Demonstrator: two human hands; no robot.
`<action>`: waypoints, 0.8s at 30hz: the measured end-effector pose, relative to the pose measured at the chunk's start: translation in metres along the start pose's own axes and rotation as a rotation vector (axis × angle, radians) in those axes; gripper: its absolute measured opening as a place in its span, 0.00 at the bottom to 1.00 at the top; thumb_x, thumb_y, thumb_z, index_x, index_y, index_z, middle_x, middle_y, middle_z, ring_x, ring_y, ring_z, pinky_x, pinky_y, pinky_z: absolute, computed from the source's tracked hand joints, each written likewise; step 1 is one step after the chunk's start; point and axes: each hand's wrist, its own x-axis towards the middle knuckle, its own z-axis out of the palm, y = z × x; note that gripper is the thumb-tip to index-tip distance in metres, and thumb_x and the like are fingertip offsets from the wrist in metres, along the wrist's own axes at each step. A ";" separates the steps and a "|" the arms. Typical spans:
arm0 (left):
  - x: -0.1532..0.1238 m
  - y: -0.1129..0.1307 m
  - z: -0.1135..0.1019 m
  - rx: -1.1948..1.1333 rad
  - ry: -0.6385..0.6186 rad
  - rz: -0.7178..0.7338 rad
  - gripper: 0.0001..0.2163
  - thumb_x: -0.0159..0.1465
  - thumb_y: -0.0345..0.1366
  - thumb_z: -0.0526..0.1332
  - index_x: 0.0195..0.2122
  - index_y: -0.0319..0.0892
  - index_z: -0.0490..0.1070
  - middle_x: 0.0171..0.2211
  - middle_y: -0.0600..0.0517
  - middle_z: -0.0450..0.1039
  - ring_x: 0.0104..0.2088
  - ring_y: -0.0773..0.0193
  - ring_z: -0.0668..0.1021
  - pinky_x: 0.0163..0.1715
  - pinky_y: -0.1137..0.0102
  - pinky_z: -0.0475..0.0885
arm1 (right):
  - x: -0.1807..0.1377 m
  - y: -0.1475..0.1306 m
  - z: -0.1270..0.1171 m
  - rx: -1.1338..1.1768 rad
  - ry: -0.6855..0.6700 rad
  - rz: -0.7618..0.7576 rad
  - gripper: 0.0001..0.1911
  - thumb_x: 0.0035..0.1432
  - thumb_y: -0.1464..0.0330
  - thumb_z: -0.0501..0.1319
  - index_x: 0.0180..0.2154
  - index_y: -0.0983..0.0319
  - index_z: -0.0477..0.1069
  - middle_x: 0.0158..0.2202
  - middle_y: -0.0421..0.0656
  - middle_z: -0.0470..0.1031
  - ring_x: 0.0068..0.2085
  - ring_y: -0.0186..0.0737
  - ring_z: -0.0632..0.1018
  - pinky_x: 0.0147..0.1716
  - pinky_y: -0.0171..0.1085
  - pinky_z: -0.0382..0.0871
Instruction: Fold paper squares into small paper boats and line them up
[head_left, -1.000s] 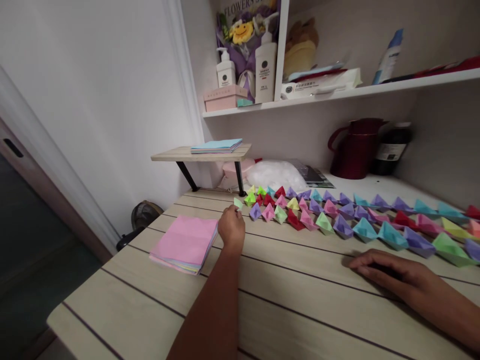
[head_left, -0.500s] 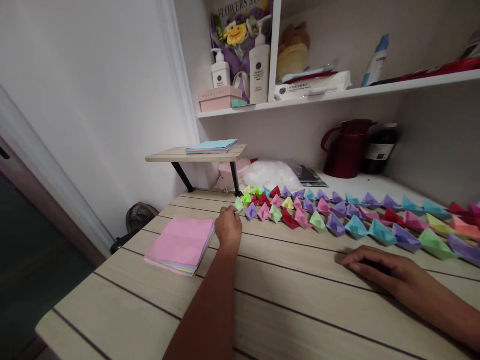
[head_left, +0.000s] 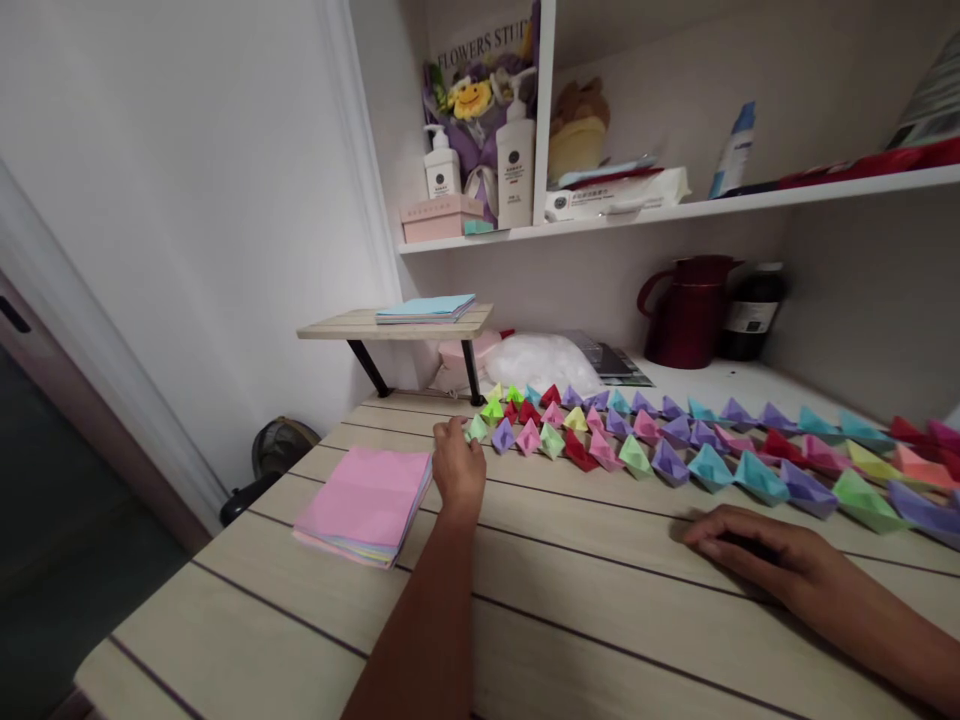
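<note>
At the left end of the rows of small folded paper boats (head_left: pixel 675 450) on the pale wooden-plank desk (head_left: pixel 570 590), the left hand (head_left: pixel 457 465) has its fingers closed round a little light-green paper boat (head_left: pixel 475 429), which sits on the desk just beside a purple one at the head of the front row. The right hand (head_left: pixel 757 555) lies flat and relaxed on the desk, palm down and holding nothing, just in front of the boats. Judging by how things lie, the folding is well along: dozens of boats in green, red, pink, purple, teal and yellow already stand in two or three close lines running off to the right edge of the view, and the green one looks like the newest addition. Much may be left too, for a thick stack of square coloured paper sheets with a pink top sheet (head_left: pixel 365 503) lies near the left hand, untouched, and a second thinner stack topped in light blue (head_left: pixel 426 308) rests on the small raised wooden shelf (head_left: pixel 352 324) behind. As for containers, the dark red lidded jug (head_left: pixel 690 310) and the dark bottle (head_left: pixel 751 312) are shut, so their contents cannot be told; two white pump bottles (head_left: pixel 515 160) and a pink lidded box (head_left: pixel 439 217) stand on the white wall shelf (head_left: pixel 750 200), likewise closed.
</note>
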 end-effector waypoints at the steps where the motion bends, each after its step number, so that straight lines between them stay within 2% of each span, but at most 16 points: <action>1: 0.000 0.000 -0.001 -0.007 0.001 -0.002 0.15 0.60 0.27 0.57 0.48 0.45 0.67 0.48 0.47 0.65 0.43 0.62 0.76 0.40 0.72 0.68 | 0.000 0.001 0.000 0.003 0.000 0.000 0.18 0.58 0.51 0.55 0.41 0.53 0.74 0.51 0.44 0.73 0.52 0.48 0.73 0.53 0.40 0.64; 9: -0.012 0.003 -0.008 0.011 0.020 -0.047 0.16 0.60 0.25 0.54 0.50 0.43 0.65 0.49 0.44 0.65 0.43 0.58 0.76 0.40 0.68 0.68 | 0.001 0.006 0.002 0.028 0.014 0.008 0.17 0.57 0.50 0.57 0.41 0.52 0.75 0.49 0.42 0.75 0.52 0.48 0.73 0.53 0.39 0.64; 13: -0.015 0.003 -0.009 0.033 0.012 -0.065 0.16 0.61 0.25 0.53 0.51 0.39 0.64 0.45 0.42 0.69 0.43 0.55 0.76 0.40 0.67 0.67 | 0.002 0.006 0.003 0.041 0.003 -0.007 0.17 0.57 0.51 0.56 0.41 0.52 0.74 0.49 0.42 0.75 0.52 0.48 0.73 0.53 0.39 0.64; 16: -0.013 0.001 -0.007 0.050 -0.017 -0.038 0.15 0.60 0.25 0.53 0.48 0.40 0.67 0.41 0.43 0.73 0.44 0.54 0.75 0.42 0.66 0.66 | 0.002 0.004 0.003 0.045 0.005 -0.016 0.17 0.58 0.52 0.56 0.41 0.53 0.74 0.49 0.43 0.75 0.52 0.48 0.73 0.54 0.41 0.63; 24: -0.004 -0.001 -0.002 0.067 -0.037 -0.016 0.13 0.60 0.26 0.53 0.45 0.43 0.70 0.40 0.45 0.76 0.44 0.54 0.76 0.41 0.64 0.65 | 0.000 0.003 0.002 0.042 -0.004 -0.030 0.17 0.59 0.52 0.56 0.41 0.53 0.74 0.48 0.43 0.75 0.52 0.49 0.73 0.54 0.42 0.62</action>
